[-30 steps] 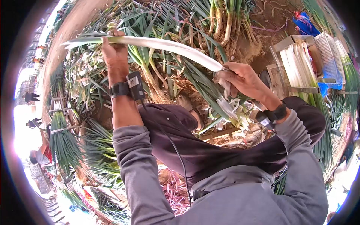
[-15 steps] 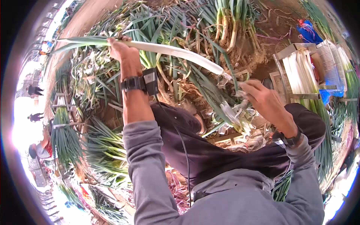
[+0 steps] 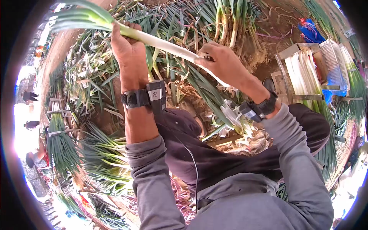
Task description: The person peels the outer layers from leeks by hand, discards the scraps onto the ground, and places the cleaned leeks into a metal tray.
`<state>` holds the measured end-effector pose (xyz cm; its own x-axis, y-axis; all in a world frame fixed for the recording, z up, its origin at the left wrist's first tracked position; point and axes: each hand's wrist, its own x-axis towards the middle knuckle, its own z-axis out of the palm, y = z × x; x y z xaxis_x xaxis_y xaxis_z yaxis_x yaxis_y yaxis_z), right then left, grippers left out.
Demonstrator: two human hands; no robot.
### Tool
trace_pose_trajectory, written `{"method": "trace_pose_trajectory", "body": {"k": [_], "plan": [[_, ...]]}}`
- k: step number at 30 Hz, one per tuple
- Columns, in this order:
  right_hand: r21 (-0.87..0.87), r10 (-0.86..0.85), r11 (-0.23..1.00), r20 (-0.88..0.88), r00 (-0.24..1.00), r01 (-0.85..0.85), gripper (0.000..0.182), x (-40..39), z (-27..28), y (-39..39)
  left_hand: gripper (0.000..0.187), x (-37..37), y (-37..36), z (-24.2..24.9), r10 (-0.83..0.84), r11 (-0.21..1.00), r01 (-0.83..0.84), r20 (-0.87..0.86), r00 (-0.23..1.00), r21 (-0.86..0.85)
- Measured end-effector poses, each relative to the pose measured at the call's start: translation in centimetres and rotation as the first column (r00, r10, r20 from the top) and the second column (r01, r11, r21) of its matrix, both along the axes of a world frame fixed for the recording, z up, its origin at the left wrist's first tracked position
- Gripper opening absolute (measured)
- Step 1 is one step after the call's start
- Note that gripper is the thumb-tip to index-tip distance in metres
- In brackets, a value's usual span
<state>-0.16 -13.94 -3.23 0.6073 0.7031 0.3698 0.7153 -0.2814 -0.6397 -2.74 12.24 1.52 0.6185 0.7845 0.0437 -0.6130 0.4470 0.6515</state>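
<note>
A long leek with a white stalk (image 3: 166, 45) and green leaves slants across the upper middle of the head view. My left hand (image 3: 128, 44) is closed round it where the green meets the white. Farther along the white stalk, my right hand (image 3: 224, 63) has its fingers bent and pressed against it, thumb and forefinger close together. The stalk's lower end shows just below my right hand. Beneath both hands lie green leaves and peeled white scraps (image 3: 234, 117).
Unpeeled leeks with roots (image 3: 234, 23) lie at the top. A rack of white leeks (image 3: 303, 73) stands at the right beside a blue bag (image 3: 311, 31). Leek bundles (image 3: 61, 134) are at the left. People (image 3: 30, 96) appear at the far left edge.
My right hand has moved up and left from beyond the stalk's end onto the white stalk. My left hand and the leek's leafy end have risen slightly.
</note>
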Motion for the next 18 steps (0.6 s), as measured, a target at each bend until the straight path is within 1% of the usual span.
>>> {"method": "trace_pose_trajectory", "body": {"k": [2, 3, 4, 5, 6, 8, 9, 10, 11, 12, 13, 14, 15, 16, 17, 18], "plan": [[0.007, -0.009, 1.0, -0.029, 1.0, 0.01, 0.029, 0.6, 0.3, 0.1, 0.027, 0.1, -0.3, 0.4, -0.008, 1.0, 0.008, 0.015, 1.0, 0.007], [-0.096, 0.01, 0.995, -0.214, 0.977, -0.031, 0.032, 0.9, 1.0, -0.1, 0.026, 0.1, -0.2, 0.4, -0.059, 0.998, 0.061, 0.06, 0.996, -0.033], [-0.189, 0.008, 0.978, -0.393, 0.919, -0.089, 0.036, 1.0, 1.7, -0.2, 0.026, 0.0, -0.3, 0.4, -0.059, 0.998, 0.061, 0.06, 0.996, -0.033], [-0.213, 0.044, 0.968, -0.383, 0.922, -0.135, 0.036, 1.0, 2.3, -0.3, 0.025, -0.2, -0.6, 0.3, -0.078, 0.997, 0.078, 0.067, 0.995, 0.002], [-0.212, 0.041, 0.968, -0.384, 0.922, -0.132, 0.036, 0.8, 1.9, -0.5, 0.024, -0.2, -0.9, 0.3, -0.101, 0.994, 0.098, 0.075, 0.992, 0.037], [-0.128, 0.089, 0.979, -0.438, 0.895, -0.159, 0.022, 0.6, 1.1, -0.6, 0.024, 0.0, -1.3, 0.7, -0.104, 0.995, 0.103, 0.074, 0.992, 0.015], [-0.174, 0.035, 0.981, -0.263, 0.964, -0.083, 0.017, 0.1, 1.2, -0.7, 0.023, 0.1, -1.4, 0.7, -0.1, 0.995, 0.101, 0.071, 0.992, -0.008], [-0.171, 0.037, 0.982, -0.261, 0.965, -0.084, 0.017, -0.5, 1.4, -0.9, 0.023, 0.2, -1.4, 0.8, -0.099, 0.995, 0.1, 0.072, 0.992, -0.005], [-0.141, 0.134, 0.979, -0.088, 0.987, -0.145, 0.015, -1.2, 1.5, -1.2, 0.023, 0.4, -1.4, 0.8, -0.093, 0.995, 0.09, 0.092, 0.991, 0.04], [-0.123, 0.221, 0.97, 0.086, 0.971, -0.21, 0.013, -2.0, 1.6, -1.5, 0.022, 0.4, -1.6, 0.7, -0.089, 0.993, 0.081, 0.107, 0.99, 0.082], [-0.122, 0.19, 0.978, 0.206, 0.96, -0.167, 0.014, -2.7, 2.4, -1.9, 0.022, 0.3, -1.9, 0.6, -0.09, 0.993, 0.081, 0.104, 0.991, 0.083], [-0.119, 0.189, 0.979, 0.209, 0.959, -0.167, 0.014, -2.3, 1.8, -2.0, 0.022, 0.5, -2.3, 0.5, -0.07, 0.997, 0.066, 0.081, 0.994, 0.049], [-0.12, 0.155, 0.983, 0.139, 0.978, -0.139, 0.016, -1.8, 1.4, -2.0, 0.021, 0.5, -2.7, 0.5, -0.049, 0.999, 0.049, 0.057, 0.997, 0.013], [-0.123, 0.118, 0.986, 0.063, 0.991, -0.109, 0.018, -1.6, 1.0, -2.1, 0.021, 0.5, -3.1, 0.5, -0.05, 0.999, 0.049, 0.054, 0.997, 0.015], [-0.13, 0.083, 0.988, 0.013, 0.997, -0.08, 0.02, -1.3, 0.7, -2.4, 0.022, 0.7, -3.6, 0.6, -0.033, 0.998, 0.031, 0.04, 0.999, 0.051], [-0.128, 0.078, 0.989, 0.016, 0.997, -0.075, 0.02, -1.2, 0.8, -2.5, 0.024, 1.2, -3.6, 0.4, -0.016, 0.996, 0.013, 0.031, 0.999, 0.088]]}}
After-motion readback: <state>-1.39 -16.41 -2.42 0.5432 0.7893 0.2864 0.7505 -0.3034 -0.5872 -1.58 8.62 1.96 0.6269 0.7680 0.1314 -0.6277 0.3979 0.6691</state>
